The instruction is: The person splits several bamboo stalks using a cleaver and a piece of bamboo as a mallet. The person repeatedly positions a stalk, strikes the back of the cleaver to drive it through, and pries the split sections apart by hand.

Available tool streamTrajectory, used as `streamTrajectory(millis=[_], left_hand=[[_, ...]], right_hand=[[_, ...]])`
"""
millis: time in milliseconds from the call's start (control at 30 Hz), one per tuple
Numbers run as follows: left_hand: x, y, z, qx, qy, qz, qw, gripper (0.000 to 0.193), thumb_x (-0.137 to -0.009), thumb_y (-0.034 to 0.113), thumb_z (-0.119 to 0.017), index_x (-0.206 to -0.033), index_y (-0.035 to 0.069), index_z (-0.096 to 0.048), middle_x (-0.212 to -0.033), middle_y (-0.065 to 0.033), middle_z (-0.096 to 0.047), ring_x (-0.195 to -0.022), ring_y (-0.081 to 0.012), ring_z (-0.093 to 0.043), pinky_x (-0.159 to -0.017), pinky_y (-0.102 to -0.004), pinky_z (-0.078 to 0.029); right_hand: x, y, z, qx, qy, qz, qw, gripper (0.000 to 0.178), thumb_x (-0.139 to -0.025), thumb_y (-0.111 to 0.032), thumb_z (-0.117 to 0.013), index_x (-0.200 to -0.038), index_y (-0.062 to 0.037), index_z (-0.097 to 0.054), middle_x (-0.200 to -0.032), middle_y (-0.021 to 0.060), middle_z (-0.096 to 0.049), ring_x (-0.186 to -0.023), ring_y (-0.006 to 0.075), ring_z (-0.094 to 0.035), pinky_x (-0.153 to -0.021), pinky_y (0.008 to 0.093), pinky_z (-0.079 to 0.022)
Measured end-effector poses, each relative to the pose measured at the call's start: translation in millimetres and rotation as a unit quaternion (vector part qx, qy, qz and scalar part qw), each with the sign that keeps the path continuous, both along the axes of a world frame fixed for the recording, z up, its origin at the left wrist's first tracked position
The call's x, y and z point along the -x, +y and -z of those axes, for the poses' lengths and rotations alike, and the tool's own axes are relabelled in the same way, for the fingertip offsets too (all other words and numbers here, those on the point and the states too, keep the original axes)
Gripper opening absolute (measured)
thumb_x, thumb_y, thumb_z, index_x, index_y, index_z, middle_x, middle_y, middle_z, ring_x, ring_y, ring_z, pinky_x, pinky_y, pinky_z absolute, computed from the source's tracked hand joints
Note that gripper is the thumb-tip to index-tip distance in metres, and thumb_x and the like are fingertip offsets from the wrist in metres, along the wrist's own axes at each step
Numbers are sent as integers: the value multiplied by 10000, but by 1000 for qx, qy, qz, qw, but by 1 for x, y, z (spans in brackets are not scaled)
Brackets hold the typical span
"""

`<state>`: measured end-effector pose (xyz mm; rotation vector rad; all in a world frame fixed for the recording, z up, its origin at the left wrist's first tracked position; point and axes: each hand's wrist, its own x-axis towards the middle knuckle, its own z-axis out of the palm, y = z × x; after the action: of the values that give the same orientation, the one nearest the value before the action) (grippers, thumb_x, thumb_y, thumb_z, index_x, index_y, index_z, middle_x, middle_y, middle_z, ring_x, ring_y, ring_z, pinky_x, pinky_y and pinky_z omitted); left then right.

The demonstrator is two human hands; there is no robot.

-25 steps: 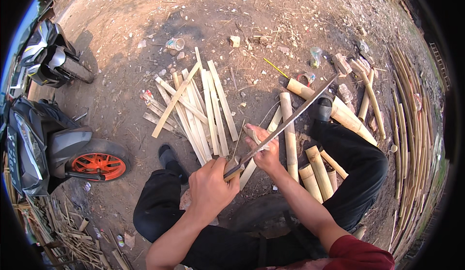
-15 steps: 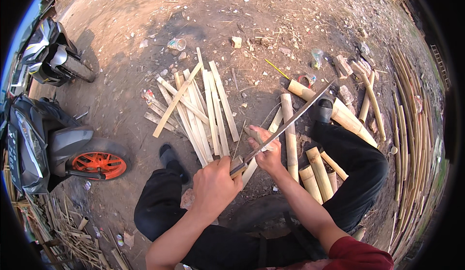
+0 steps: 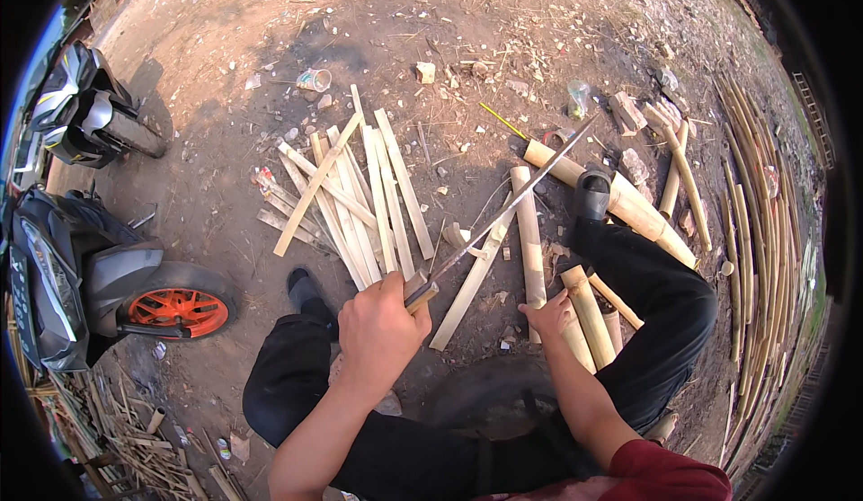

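L hand [image 3: 382,323] is closed round the handle [image 3: 422,298] of a long blade [image 3: 503,210], tip slanting away toward R shoe [image 3: 591,197]. R hand [image 3: 552,314] has fingers parted at the near end of the bamboo pole [image 3: 532,240] on the ground [image 3: 225,209]; can't tell if it's gripping, contact's partly hidden. Risk: L wrist twist could swing the edge into R hand; off-ctr pinch could roll the round pole.

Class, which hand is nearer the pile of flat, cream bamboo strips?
Left. The left hand is just below the bamboo strips; the right hand is farther off, to their right, by a round, yellowish bamboo pole.
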<state>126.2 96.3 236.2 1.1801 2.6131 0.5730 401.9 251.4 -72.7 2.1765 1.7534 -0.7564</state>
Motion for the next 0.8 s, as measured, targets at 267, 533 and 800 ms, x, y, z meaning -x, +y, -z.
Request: streamTrajectory(millis=[267, 533, 800], left_hand=[[-6, 12, 0, -7, 2, 30, 1000, 238, -761, 156, -792, -799, 5, -612, -723, -188, -667, -670, -411, -695, -605, -494, -559], [-4, 6, 7, -7, -2, 48, 999, 260, -754, 174, -804, -834, 25, -608, -713, -163, -656, -618, -363, -704, -557, -465, -574], [1, 4, 3, -39, -9, 28, 999, 260, -754, 164, -806, -838, 16, -610, -720, -162, -665, -628, -376, -708, -575, -468, -581]], right_hand=[[-39, -14, 47, -29, -104, -57, 993, 803, -739, -182, -853, -1367, -1, -386, -1387, 207, -385, -1289, 401, -524, -1001, 454, -555], [1, -17, 23, -128, -5, -144, 981, 819, -745, -185, -780, -1432, 10, -380, -1424, 222, -424, -1275, 449, -501, -1081, 532, -448], [-62, -35, 90, 32, -44, -137, 989, 1050, -709, -224, -859, -1523, -80, -212, -1278, 271, -631, -1197, 463, -631, -1013, 523, -527]])
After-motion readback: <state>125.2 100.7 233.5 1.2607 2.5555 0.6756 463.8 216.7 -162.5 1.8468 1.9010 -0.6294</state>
